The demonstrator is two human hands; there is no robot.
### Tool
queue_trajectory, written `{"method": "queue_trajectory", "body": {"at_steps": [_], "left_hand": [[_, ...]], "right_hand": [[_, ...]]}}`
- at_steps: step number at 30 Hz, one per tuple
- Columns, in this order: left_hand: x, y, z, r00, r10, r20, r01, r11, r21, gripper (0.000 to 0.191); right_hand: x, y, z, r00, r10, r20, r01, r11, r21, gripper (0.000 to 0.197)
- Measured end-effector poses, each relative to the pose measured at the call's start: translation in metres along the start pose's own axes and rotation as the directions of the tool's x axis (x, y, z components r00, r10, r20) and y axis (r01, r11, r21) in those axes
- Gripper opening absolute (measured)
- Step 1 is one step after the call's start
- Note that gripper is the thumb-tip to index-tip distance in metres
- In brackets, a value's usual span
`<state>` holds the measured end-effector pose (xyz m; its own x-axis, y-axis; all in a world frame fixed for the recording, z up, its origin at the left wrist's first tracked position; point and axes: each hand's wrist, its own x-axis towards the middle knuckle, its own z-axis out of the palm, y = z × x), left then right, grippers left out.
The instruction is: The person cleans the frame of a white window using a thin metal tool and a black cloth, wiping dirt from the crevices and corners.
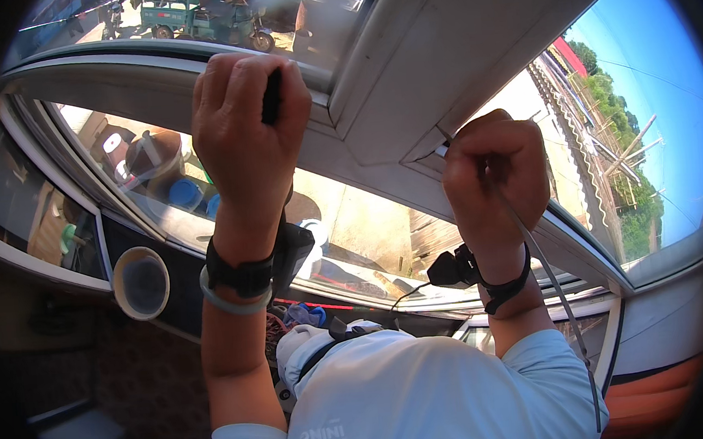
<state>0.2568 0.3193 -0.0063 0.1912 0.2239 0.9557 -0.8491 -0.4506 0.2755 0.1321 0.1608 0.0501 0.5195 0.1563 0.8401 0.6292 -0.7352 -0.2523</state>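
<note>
My right hand (498, 172) is closed around a thin grey strip (555, 285), whose long end hangs past my forearm to my sleeve. Its fingertips are at an inner corner of the white window frame (403, 87), beside a small gap. A short thin piece pokes out at the fingertips; I cannot tell whether it belongs to the same strip. My left hand (246, 117) is curled against the lower rail (115, 74) of the upper pane, where a dark gasket (150, 46) runs along the glass. A dark hollow shows between thumb and fingers; anything inside is hidden.
A round container (142, 283) stands on the left near the lower windows. Through the glass below are a blue bucket (185, 194) and other vessels. Outside stands a green cargo tricycle (190, 16). Orange fabric (657, 394) lies at lower right.
</note>
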Motion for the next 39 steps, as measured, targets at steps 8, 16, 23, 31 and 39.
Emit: {"method": "queue_trajectory", "body": {"at_steps": [8, 16, 23, 31, 39], "left_hand": [[0.001, -0.001, 0.000, 1.000, 0.012, -0.027, -0.012, 1.000, -0.011, 0.008], [0.000, 0.000, 0.001, 1.000, 0.005, -0.024, -0.004, 1.000, 0.012, 0.008], [-0.002, 0.000, 0.004, 1.000, 0.002, -0.007, -0.002, 1.000, 0.009, 0.009], [-0.003, -0.005, 0.002, 0.998, 0.054, 0.013, -0.054, 0.998, 0.030, 0.005], [0.001, 0.005, 0.000, 0.999, 0.016, 0.029, -0.016, 1.000, -0.006, 0.006]], "right_hand": [[0.002, 0.002, 0.003, 1.000, -0.001, -0.011, 0.002, 0.998, 0.070, 0.017], [-0.008, 0.007, 0.005, 1.000, -0.001, 0.018, -0.001, 0.998, 0.069, 0.018], [0.001, 0.006, 0.003, 0.997, -0.022, -0.068, 0.029, 0.994, 0.101, 0.019], [0.010, 0.001, -0.002, 0.996, -0.052, -0.079, 0.057, 0.996, 0.073, 0.020], [0.003, 0.005, -0.002, 0.994, -0.081, -0.076, 0.089, 0.989, 0.115, 0.020]]}}
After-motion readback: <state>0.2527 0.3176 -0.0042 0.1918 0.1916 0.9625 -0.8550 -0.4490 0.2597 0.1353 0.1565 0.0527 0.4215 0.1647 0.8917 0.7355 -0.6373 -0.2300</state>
